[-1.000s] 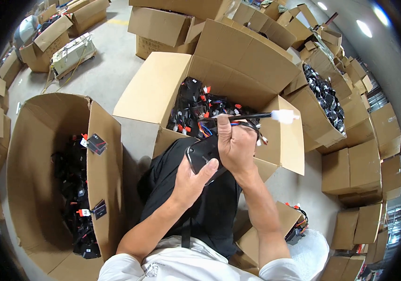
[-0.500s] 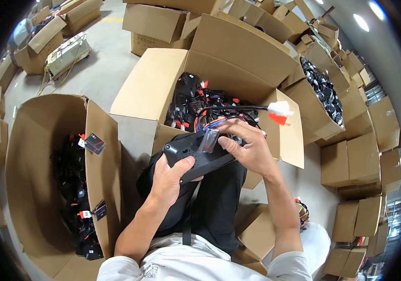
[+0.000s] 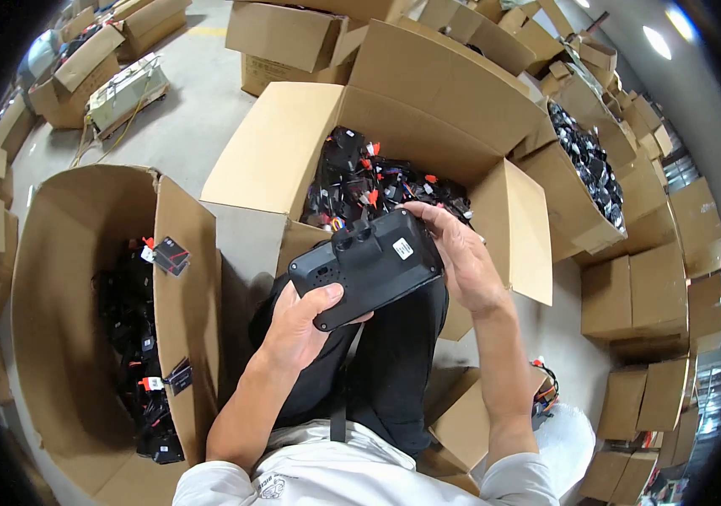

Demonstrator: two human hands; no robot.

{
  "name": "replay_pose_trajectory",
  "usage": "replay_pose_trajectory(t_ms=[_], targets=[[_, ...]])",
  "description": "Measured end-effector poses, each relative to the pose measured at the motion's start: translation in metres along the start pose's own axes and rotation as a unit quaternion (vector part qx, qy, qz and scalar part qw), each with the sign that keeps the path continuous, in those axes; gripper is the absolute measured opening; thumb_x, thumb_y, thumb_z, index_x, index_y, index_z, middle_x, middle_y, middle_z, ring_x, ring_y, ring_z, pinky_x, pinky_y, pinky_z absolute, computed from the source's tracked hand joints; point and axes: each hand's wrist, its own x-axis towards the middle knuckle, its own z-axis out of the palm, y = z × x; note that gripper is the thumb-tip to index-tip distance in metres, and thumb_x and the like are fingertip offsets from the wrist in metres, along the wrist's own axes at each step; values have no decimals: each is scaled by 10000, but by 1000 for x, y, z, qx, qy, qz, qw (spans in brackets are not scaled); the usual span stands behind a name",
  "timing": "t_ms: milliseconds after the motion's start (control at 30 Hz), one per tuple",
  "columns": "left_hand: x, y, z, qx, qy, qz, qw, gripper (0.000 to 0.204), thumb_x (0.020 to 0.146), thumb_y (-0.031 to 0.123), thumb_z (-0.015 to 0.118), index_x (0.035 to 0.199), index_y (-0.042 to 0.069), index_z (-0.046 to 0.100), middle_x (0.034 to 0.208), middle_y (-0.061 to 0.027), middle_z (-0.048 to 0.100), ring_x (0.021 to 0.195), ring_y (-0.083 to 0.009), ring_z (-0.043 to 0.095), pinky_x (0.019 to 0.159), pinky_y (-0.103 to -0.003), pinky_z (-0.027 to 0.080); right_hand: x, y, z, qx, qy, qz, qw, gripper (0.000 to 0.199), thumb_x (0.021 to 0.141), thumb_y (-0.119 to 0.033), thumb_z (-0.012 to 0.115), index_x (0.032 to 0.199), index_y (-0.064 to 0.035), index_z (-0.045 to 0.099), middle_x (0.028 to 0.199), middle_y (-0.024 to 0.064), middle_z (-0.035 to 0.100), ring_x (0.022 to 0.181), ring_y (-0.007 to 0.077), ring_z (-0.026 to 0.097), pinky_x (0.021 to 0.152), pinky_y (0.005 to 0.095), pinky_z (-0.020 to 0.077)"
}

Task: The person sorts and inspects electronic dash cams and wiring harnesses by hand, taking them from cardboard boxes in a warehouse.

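Observation:
A black plastic device housing (image 3: 369, 274) is held over my lap, its back face up. Small screws sit at its corners, a white label is near the right end, and a cluster of small holes is at the left end. My left hand (image 3: 300, 325) grips the lower left end, thumb on top near the holes and fingers underneath. Around the upper right corner and right end curves my right hand (image 3: 466, 261), its fingertips on the edge. Short black bracket-like stubs (image 3: 352, 239) stick up from the top edge. Some coloured wire shows beyond them, partly hidden.
An open cardboard box (image 3: 272, 148) ahead holds black devices with red tags and wires. At my left, a tall carton (image 3: 82, 337) contains similar devices, with some hanging on its edge. Stacked cartons (image 3: 634, 295) line the right side. A small open carton (image 3: 470, 422) stands by my right leg.
The cable with the white connector and red tag, and the clear plastic piece, no longer show over the device. My right hand has moved from its middle to its right end.

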Motion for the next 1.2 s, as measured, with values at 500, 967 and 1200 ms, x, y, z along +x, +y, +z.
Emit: replay_pose_trajectory(t_ms=[500, 967, 1200], targets=[[12, -36, -17, 363, 226, 208, 880, 372, 979, 364, 613, 965, -4, 564, 849, -27, 551, 817, -120, 491, 766, -282, 445, 9, 31, 37, 89, 202, -60, 973, 180, 956, -92, 583, 1118, -11, 575, 1100, 58, 635, 966, 90, 556, 885, 248, 440], [20, -34, -3, 13, 45, 106, 993, 785, 959, 612, 488, 1385, -41, 401, 1309, -120, 550, 1232, -210, 523, 1070, -350, 400, -21, 18, 76, 197, 165, 7, 967, 611, 814, -210, 792, 1284, 32, 486, 1225, 110, 604, 1112, 187, 579, 1010, 351, 440], [92, 43, -26, -139, 37, 54, 988, 688, 1015, 565, 386, 1314, -46, 491, 1341, -152, 573, 1275, -254, 515, 1100, -399, 372, -18, 33, 2, 177, 148, 45, 972, 844, 743, -396, 802, 1350, 66, 440, 1203, 118, 603, 1074, 198, 615, 954, 343, 495]])
